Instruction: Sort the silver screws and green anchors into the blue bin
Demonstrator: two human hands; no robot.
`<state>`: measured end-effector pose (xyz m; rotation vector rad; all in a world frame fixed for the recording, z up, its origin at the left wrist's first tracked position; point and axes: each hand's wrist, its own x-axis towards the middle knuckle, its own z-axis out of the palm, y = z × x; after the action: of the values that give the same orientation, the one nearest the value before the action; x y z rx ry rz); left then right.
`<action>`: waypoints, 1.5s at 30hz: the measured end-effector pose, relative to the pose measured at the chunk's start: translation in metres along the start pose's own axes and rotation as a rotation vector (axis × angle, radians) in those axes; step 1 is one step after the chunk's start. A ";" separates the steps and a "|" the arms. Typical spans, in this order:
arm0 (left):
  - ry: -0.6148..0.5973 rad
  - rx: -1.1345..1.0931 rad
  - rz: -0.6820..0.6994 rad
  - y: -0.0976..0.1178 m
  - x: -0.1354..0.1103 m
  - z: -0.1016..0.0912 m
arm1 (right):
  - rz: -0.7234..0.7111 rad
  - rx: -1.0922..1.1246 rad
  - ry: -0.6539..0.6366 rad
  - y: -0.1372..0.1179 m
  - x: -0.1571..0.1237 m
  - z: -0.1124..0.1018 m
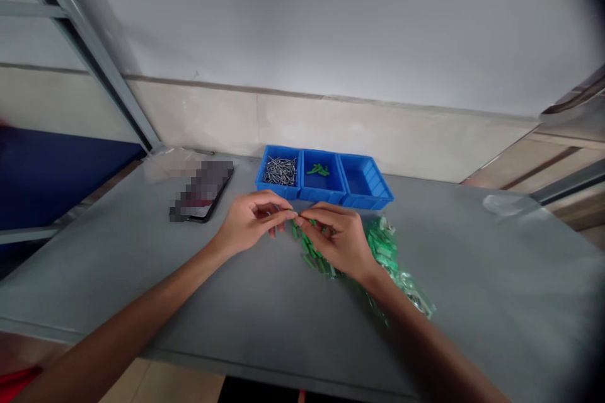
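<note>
My left hand [253, 220] and my right hand [338, 236] meet fingertip to fingertip over the table. Both are closed in a pinch. Whatever sits between the fingertips is too small and too covered to make out. Below and partly behind my right hand lies a loose pile of green plastic wall plugs [309, 258]. Clear plastic bags with green pieces [385, 249] rest right of that hand, partly under the forearm.
Three joined blue bins [324, 192] stand by the wall. Metal screws or nails [280, 171] fill the left bin; a few green plugs [318, 169] lie in the middle one. A dark phone [220, 186] lies left on the grey table [265, 321]. Metal frame posts [101, 63] rise at left.
</note>
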<state>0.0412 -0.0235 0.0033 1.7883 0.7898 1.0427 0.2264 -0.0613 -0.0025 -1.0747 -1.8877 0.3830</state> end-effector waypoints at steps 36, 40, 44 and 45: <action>0.162 0.435 0.394 -0.005 -0.007 0.010 | -0.186 -0.500 0.404 0.022 0.017 -0.012; -0.101 0.593 0.368 -0.017 -0.008 0.008 | -0.062 -0.697 0.329 0.044 0.023 -0.030; -0.273 0.718 0.326 -0.018 -0.009 0.006 | -0.003 -0.644 0.421 0.047 0.006 -0.044; -0.300 0.733 0.311 -0.018 -0.009 0.005 | 0.013 -0.621 0.435 0.046 0.003 -0.046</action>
<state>0.0401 -0.0260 -0.0176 2.6855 0.7724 0.6747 0.2884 -0.0394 -0.0047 -1.4308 -1.6281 -0.4378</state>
